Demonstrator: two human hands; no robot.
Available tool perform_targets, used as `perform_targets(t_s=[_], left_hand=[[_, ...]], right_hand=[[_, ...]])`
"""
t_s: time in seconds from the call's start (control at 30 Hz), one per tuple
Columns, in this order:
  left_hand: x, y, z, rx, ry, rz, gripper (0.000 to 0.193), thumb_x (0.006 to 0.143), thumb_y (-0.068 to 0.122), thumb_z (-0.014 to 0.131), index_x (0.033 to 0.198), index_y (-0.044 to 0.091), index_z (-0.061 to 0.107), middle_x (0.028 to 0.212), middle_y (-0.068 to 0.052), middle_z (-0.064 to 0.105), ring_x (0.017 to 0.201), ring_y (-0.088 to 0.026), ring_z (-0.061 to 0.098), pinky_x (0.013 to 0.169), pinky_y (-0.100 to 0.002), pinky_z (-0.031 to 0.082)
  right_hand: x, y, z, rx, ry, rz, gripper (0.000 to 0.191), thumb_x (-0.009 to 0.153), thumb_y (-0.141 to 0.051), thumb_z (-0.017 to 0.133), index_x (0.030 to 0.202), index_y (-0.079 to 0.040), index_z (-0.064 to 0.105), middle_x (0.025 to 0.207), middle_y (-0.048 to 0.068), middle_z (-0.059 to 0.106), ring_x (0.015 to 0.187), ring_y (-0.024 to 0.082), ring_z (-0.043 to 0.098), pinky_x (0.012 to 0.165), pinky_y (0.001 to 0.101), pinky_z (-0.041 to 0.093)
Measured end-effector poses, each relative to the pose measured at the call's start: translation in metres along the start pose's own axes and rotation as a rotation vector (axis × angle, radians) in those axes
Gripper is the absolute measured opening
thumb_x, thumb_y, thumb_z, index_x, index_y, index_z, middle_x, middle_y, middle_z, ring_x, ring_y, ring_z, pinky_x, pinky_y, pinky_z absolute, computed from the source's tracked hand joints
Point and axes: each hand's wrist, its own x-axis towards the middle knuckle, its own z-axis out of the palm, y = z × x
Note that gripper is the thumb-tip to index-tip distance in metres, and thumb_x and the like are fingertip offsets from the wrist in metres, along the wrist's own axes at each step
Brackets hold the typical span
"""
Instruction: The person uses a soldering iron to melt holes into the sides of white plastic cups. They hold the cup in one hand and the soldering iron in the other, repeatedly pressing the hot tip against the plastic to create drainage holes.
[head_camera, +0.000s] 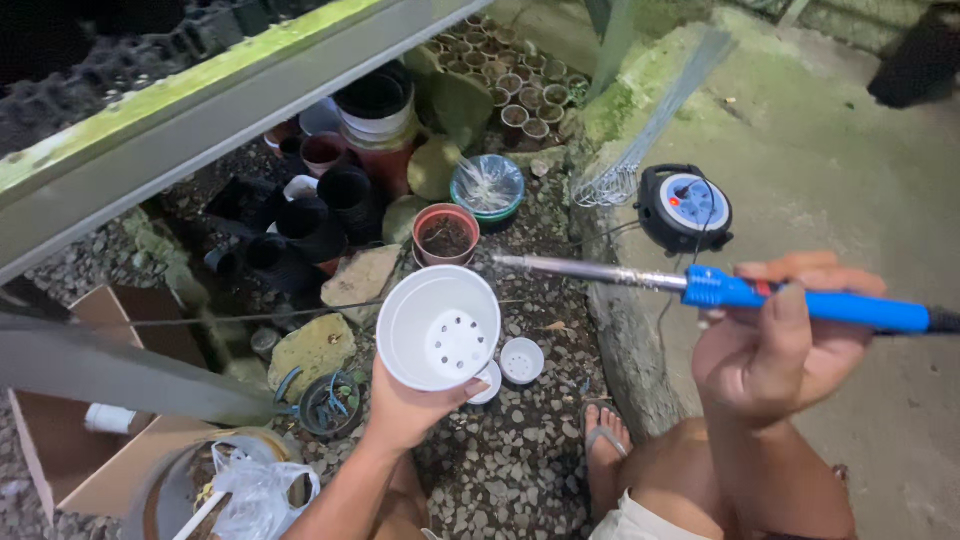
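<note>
Your left hand (405, 405) grips a white pot (438, 327) from below, fingers curled around its base and thumb on the rim, mouth tilted up toward you so the holes in its bottom show. Your right hand (775, 345) is closed around the blue handle of a soldering iron (700, 285), held level; its metal tip points left, just above the pot's rim. A cable reel (686, 207) sits on the concrete behind. A terracotta pot (446, 234) stands on the gravel beyond.

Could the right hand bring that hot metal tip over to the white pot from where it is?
Probably yes: the right hand holds the blue-handled iron, whose tip ends just above the white pot in the left hand, with open air between.
</note>
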Motion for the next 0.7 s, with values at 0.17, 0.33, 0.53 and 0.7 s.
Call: perform_targets(t_s=[0.17,0.33,0.53,0.7], left_hand=[[-0.004,-0.007,0.007,0.022,-0.091,-0.012,0.089,0.057,0.002,0.095,0.137,-0.003,0.056,0.126,-0.012,0.071,0.114,-0.02,0.07,0.101,-0.039,0.058],[0.002,-0.014,0.016,-0.071,-0.156,-0.081,0.089,0.058,0.002,0.09,0.139,-0.002,0.054,0.127,-0.012,0.071,0.115,-0.021,0.071,0.1,-0.04,0.059],[0.013,-0.018,0.031,-0.044,-0.121,-0.102,0.087,0.062,0.004,0.094,0.138,-0.003,0.052,0.127,-0.015,0.069,0.116,-0.023,0.069,0.103,-0.04,0.056],[0.021,-0.021,0.04,-0.043,0.019,-0.039,0.092,0.066,0.013,0.092,0.143,-0.001,0.042,0.135,-0.014,0.062,0.124,-0.023,0.064,0.107,-0.04,0.051]], right_hand=[[0.007,0.017,-0.018,0.063,0.046,0.135,0.014,0.119,-0.007,0.063,0.119,-0.002,0.05,0.103,0.017,0.06,0.077,0.022,0.062,0.067,0.0289,0.053],[0.009,0.02,-0.027,0.11,0.037,0.178,0.012,0.12,-0.006,0.062,0.12,-0.001,0.051,0.103,0.016,0.061,0.076,0.02,0.06,0.071,0.0304,0.054],[0.008,0.007,-0.023,0.041,0.025,0.055,0.014,0.109,-0.005,0.062,0.118,-0.003,0.052,0.098,0.018,0.064,0.067,0.02,0.065,0.061,0.028,0.059],[-0.012,-0.022,-0.024,-0.102,-0.028,-0.085,0.023,0.106,-0.008,0.069,0.117,-0.005,0.049,0.095,0.016,0.062,0.07,0.019,0.069,0.066,0.0257,0.063]])
